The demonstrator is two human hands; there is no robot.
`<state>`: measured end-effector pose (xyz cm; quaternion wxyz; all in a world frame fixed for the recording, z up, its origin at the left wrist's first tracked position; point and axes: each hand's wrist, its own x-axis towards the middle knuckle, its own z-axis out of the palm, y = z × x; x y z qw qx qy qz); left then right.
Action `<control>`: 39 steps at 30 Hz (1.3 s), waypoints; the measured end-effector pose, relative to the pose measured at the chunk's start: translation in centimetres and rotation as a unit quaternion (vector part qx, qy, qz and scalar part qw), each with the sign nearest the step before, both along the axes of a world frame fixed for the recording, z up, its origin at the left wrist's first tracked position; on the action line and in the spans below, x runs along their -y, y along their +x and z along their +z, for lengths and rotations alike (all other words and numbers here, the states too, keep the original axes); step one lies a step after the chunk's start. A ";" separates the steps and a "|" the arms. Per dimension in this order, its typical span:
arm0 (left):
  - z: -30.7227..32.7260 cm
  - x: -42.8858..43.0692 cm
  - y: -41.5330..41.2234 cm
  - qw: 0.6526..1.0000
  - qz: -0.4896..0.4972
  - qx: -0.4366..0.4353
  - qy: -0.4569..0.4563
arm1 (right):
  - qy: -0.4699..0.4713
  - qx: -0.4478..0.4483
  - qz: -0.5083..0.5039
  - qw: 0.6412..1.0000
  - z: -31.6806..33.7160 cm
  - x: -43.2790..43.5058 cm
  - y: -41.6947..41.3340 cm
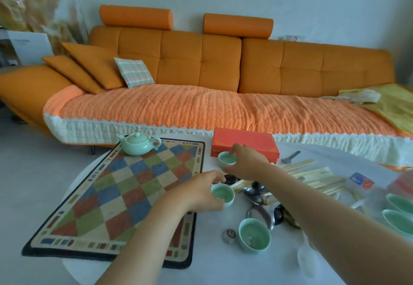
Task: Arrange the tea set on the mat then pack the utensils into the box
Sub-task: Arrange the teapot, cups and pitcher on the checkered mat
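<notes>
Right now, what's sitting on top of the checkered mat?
The green teapot stands at the far corner of the mat; nothing else shows on it. The left hand and its arm reach over the right side, hiding that part.

Head cam, wide-angle, looking fwd+down, close over table (223, 269).

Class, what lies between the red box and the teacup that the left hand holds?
In the head view, a second green teacup, gripped by the right hand, sits just before the red box; the left hand holds the nearer teacup.
</notes>
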<state>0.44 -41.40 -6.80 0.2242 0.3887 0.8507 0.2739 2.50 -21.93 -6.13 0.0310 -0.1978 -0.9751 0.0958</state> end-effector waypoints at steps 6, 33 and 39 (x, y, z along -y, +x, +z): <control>-0.3 0.9 -1.4 0.999 0.035 0.008 0.032 | 0.024 -0.040 -0.040 0.998 -0.9 0.4 -1.1; -4.7 14.9 -11.7 0.921 0.351 -0.121 0.117 | -0.249 -0.062 0.140 0.956 -2.7 13.7 -5.7; -5.0 15.9 -13.0 0.894 0.378 -0.168 0.174 | -0.251 -0.103 0.112 0.956 -3.7 16.0 -8.0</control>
